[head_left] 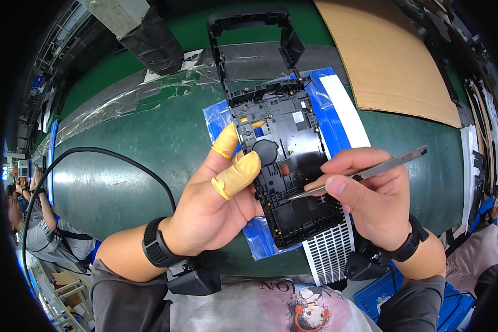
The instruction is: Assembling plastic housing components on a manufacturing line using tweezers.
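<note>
Tweezers (390,165) are pinched in the right grip (375,196); the left grip (214,206) pinches black frame (301,220) bearing white square (298,117); work seems partly done, remainder unclear.

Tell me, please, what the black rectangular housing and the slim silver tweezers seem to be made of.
Black rectangular housing: probably moulded plastic, mostly matte, judging by its fine ribs. Slim silver tweezers: likely steel, satin-finished, judging by their grey metallic sheen.
</note>
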Available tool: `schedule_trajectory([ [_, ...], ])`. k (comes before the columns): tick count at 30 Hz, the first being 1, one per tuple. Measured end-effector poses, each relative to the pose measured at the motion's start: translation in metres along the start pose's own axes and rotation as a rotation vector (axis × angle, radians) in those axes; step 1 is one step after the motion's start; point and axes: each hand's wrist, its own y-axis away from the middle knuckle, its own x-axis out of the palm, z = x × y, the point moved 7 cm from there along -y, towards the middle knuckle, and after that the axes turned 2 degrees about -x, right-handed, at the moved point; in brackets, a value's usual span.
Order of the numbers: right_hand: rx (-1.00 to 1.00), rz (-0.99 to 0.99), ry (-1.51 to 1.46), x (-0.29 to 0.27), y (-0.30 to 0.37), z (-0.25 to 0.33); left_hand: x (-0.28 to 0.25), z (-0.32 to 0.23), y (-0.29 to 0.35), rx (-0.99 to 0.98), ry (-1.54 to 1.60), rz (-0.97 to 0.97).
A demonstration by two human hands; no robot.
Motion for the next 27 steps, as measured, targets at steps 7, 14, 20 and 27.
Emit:
schedule_trajectory([
  [7,-0.040,0.003,0.008,0.000,0.001,-0.001,-0.002,-0.001,0.001,0.003,-0.017,-0.003],
  [14,-0.048,-0.031,0.086,0.003,0.001,0.000,-0.002,0.001,0.000,0.090,-0.017,0.023],
  [20,-0.104,0.044,0.140,0.004,0.004,-0.001,-0.003,-0.005,0.005,0.235,-0.324,-0.014],
  [27,-0.144,-0.157,0.102,-0.029,-0.010,0.019,-0.027,-0.057,-0.006,0.454,-0.373,-0.149],
])
